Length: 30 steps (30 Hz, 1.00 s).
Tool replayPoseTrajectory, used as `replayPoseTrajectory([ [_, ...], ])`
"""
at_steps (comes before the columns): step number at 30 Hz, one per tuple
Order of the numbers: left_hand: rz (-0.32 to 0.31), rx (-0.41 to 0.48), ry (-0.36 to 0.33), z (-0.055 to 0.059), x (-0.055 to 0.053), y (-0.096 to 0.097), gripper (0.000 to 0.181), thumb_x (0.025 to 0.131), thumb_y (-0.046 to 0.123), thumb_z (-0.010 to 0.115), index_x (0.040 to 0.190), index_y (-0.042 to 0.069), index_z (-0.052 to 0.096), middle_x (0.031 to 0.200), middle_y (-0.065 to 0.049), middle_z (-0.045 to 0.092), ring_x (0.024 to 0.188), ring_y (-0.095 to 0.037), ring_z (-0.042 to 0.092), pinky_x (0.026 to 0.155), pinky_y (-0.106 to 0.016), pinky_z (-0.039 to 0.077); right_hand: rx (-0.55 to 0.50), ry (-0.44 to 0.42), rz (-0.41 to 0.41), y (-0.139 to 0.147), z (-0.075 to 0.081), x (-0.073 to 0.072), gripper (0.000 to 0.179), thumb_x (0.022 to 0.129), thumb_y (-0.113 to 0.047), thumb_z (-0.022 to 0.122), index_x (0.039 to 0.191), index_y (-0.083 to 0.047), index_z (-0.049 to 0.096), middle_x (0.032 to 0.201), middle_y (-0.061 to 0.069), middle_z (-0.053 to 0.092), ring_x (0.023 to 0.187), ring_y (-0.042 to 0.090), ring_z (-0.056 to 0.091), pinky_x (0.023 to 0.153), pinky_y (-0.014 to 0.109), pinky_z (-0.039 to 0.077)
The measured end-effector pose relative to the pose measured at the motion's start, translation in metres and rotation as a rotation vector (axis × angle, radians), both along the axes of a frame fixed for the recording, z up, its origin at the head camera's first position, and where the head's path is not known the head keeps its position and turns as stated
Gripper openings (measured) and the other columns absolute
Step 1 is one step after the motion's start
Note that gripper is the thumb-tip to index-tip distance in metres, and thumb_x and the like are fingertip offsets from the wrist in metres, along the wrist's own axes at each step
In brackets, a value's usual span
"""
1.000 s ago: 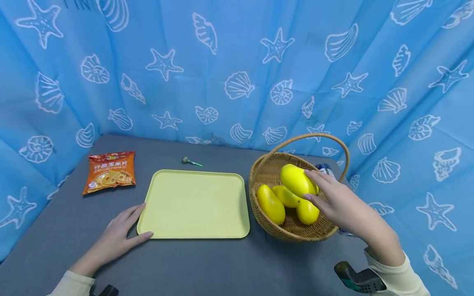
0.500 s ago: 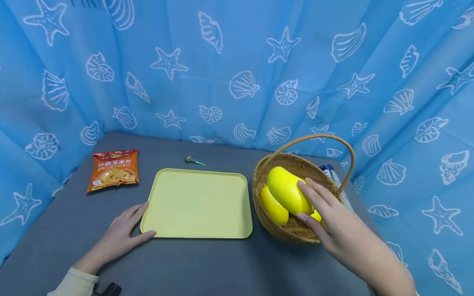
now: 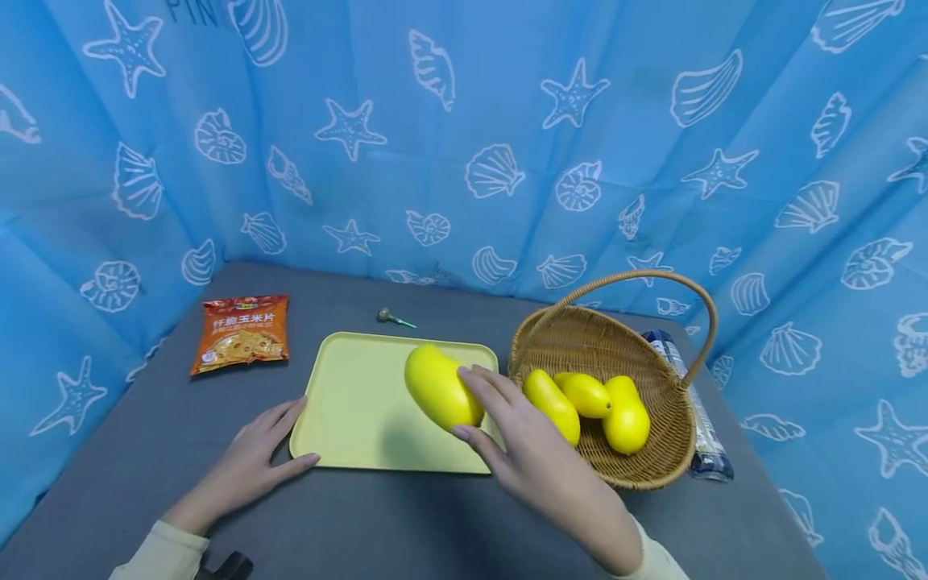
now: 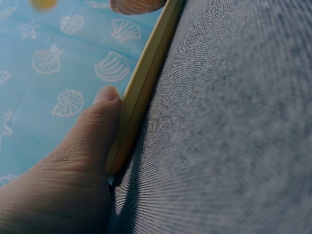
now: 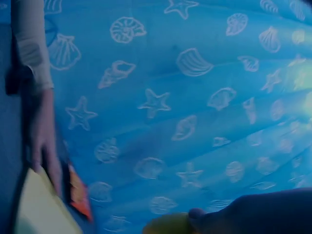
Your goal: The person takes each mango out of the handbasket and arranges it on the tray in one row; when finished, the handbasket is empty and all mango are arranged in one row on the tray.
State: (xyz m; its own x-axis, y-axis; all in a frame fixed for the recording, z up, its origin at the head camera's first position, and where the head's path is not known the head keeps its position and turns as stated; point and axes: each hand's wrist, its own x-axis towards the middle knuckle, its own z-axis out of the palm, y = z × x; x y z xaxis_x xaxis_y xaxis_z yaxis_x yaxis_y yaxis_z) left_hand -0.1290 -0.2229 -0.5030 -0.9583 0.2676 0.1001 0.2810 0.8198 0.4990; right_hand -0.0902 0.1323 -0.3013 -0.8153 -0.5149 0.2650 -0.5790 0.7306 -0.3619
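Note:
My right hand (image 3: 540,451) grips a yellow mango (image 3: 438,388) between thumb and fingertips, held over the right part of a pale yellow tray (image 3: 355,411). Its shadow falls on the tray below. In the right wrist view only part of the mango (image 5: 168,224) shows, at the bottom edge. At the tray's near left corner my left hand (image 3: 250,463) rests against the rim, thumb along the near side and fingers at the left side. The left wrist view shows the thumb (image 4: 92,124) touching the tray's edge (image 4: 141,83). Three more mangoes (image 3: 627,415) lie in a wicker basket (image 3: 670,395).
The basket has a tall arched handle (image 3: 638,275) and stands right of the tray. Behind it lies a blue and white package (image 3: 706,439). An orange snack bag (image 3: 242,334) lies at the left, and a small green-stemmed item (image 3: 395,318) behind the tray. A blue curtain (image 3: 435,161) hangs behind.
My right hand has carried the mango left, out of the basket and over the tray. The left hand stays at the tray corner. The head view has shifted slightly.

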Motion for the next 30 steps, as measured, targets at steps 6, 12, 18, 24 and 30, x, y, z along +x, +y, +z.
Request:
replayPoseTrajectory([
  [6, -0.008, -0.006, 0.000, 0.002, 0.002, 0.000, 0.087, 0.087, 0.061, 0.057, 0.151, 0.010, 0.029, 0.146, -0.016, 0.039, 0.131, -0.041, 0.038, 0.098, -0.065, 0.032, -0.096, -0.085, 0.015, -0.043, -0.038, -0.035, 0.057, 0.094, -0.029, 0.061, 0.143, -0.007, 0.042, 0.138, 0.011, 0.050, 0.119, 0.022, 0.055, 0.097, 0.036, 0.050],
  [12, -0.005, -0.005, -0.023, 0.003, 0.001, 0.001, 0.088, 0.087, 0.064, 0.055, 0.152, 0.011, 0.028, 0.148, -0.015, 0.038, 0.133, -0.041, 0.037, 0.101, -0.065, 0.030, -0.102, -0.228, -0.045, -0.077, -0.068, -0.071, 0.056, 0.097, -0.031, 0.057, 0.144, -0.006, 0.040, 0.137, 0.015, 0.049, 0.117, 0.024, 0.055, 0.094, 0.037, 0.051],
  [18, 0.001, -0.015, -0.028, 0.005, 0.003, 0.000, 0.089, 0.086, 0.064, 0.055, 0.151, 0.010, 0.029, 0.148, -0.016, 0.038, 0.132, -0.041, 0.037, 0.101, -0.065, 0.031, -0.113, -0.203, -0.071, -0.105, -0.091, -0.093, 0.055, 0.097, -0.030, 0.057, 0.143, -0.005, 0.040, 0.132, 0.017, 0.051, 0.110, 0.024, 0.057, 0.088, 0.035, 0.052],
  [24, -0.009, -0.016, -0.025, 0.006, 0.001, 0.002, 0.088, 0.087, 0.066, 0.053, 0.152, 0.011, 0.028, 0.148, -0.015, 0.037, 0.133, -0.040, 0.037, 0.102, -0.064, 0.030, -0.108, -0.193, -0.123, -0.126, -0.110, -0.105, 0.054, 0.097, -0.028, 0.057, 0.143, -0.005, 0.039, 0.128, 0.019, 0.051, 0.104, 0.024, 0.059, 0.084, 0.034, 0.053],
  [30, 0.004, -0.015, -0.041, 0.005, 0.002, 0.001, 0.089, 0.087, 0.066, 0.054, 0.151, 0.010, 0.028, 0.148, -0.016, 0.038, 0.133, -0.041, 0.037, 0.101, -0.065, 0.031, -0.091, -0.162, -0.129, -0.143, -0.121, -0.109, 0.055, 0.096, -0.029, 0.059, 0.143, -0.008, 0.041, 0.126, 0.019, 0.053, 0.100, 0.025, 0.061, 0.082, 0.034, 0.054],
])
